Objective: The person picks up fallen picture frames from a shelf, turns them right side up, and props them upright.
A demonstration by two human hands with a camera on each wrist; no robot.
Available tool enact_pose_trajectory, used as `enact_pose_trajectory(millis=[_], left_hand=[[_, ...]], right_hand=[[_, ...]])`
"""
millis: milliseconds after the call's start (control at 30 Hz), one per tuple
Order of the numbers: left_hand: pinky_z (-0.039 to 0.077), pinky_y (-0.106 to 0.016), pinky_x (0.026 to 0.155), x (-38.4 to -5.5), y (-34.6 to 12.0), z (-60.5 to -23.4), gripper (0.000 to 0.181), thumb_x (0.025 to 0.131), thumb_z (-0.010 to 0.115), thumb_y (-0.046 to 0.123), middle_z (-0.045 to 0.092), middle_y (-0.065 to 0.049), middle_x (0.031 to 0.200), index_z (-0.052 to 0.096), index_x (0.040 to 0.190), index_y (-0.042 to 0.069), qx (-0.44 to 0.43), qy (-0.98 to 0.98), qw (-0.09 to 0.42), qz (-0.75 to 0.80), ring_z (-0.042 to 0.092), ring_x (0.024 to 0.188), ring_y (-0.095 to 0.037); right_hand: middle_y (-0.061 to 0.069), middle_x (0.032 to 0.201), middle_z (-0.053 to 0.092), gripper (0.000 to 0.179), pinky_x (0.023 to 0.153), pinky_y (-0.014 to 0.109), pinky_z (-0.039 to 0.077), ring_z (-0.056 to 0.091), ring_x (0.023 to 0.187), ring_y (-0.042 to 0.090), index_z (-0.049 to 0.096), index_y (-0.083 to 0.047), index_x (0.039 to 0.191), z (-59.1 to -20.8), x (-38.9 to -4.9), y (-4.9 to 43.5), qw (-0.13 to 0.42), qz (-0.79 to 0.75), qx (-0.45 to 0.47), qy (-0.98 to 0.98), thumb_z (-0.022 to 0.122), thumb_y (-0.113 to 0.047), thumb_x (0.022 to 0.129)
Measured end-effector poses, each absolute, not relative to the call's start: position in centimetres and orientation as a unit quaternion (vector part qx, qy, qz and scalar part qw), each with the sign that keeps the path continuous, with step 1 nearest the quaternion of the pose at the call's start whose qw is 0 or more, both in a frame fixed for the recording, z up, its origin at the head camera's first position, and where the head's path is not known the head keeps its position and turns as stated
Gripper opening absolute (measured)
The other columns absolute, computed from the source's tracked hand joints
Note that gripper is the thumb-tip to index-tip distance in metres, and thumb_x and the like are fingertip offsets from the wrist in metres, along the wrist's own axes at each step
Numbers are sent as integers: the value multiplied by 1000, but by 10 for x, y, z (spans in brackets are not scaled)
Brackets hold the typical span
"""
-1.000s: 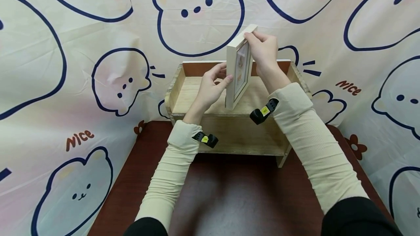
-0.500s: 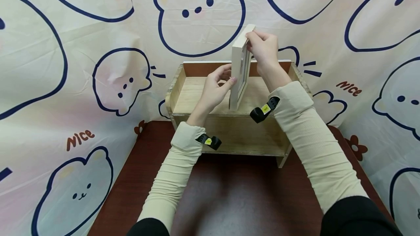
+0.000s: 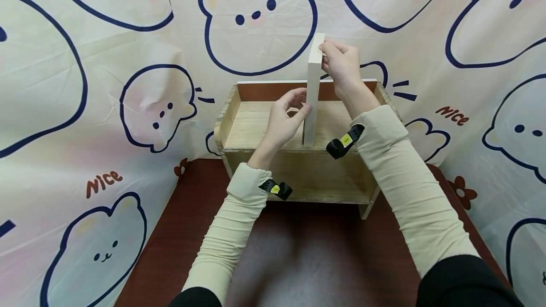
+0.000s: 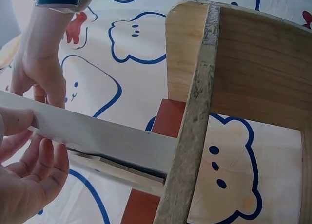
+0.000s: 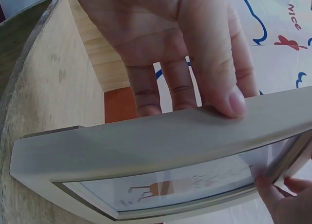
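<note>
A cream picture frame [image 3: 313,94] stands upright, edge toward the head view, with its lower end at the front of the wooden shelf's upper board [image 3: 245,124]. My right hand [image 3: 343,67] pinches its top; in the right wrist view the thumb [image 5: 229,100] lies on the frame's outer edge and the fingers go behind. Lower down, my left hand [image 3: 283,120] holds the near side edge between thumb and fingers, as the left wrist view shows close up [image 4: 29,180]. Under the glass is a drawing [image 5: 165,187] with an orange figure, visible only from the right wrist.
The two-level wooden shelf [image 3: 324,176] stands on a dark red-brown table [image 3: 315,259], near its back edge. Raised side panels [image 3: 226,115] flank the upper board. A bear-print cloth [image 3: 141,46] hangs behind and to both sides.
The picture frame has turned until its picture face left the head view and only its edge shows. Its near edge and my left hand shifted right; my right hand stayed nearly in place.
</note>
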State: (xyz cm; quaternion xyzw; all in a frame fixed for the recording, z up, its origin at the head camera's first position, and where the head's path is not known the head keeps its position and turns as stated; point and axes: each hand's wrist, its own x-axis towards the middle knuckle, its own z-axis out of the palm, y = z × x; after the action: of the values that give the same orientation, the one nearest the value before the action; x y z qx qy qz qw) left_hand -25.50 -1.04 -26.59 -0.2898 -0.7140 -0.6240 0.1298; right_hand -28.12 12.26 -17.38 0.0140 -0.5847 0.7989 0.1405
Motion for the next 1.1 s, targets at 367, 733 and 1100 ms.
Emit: enact_pose_trajectory(millis=[367,733,1100], left_hand=[[47,-35,73,-245,-8,-263,34,85,57,-5,56,-22,104,52,119,-8,-294,-699,133,-639,52,85,-23],[47,-33,74,-226,-7,-251,32,85,55,-9,55,-25,103,51,116,-12,-282,-703,144,-636,52,86,-26],[46,-24,71,-233,-6,-256,31,85,56,-8,57,-24,104,52,116,-10,-284,-695,142,-645,52,84,-22]], right_hand=[[8,112,60,31,84,26,45,58,92,15,60,-2,118,-175,-280,123,121,793,23,-597,51,-9,90],[6,129,52,33,91,26,42,53,111,17,54,-3,125,-178,-271,122,140,771,59,-619,48,-13,94],[2,145,31,58,105,30,26,32,128,12,30,-4,141,-179,-256,127,83,736,155,-653,52,-20,90]])
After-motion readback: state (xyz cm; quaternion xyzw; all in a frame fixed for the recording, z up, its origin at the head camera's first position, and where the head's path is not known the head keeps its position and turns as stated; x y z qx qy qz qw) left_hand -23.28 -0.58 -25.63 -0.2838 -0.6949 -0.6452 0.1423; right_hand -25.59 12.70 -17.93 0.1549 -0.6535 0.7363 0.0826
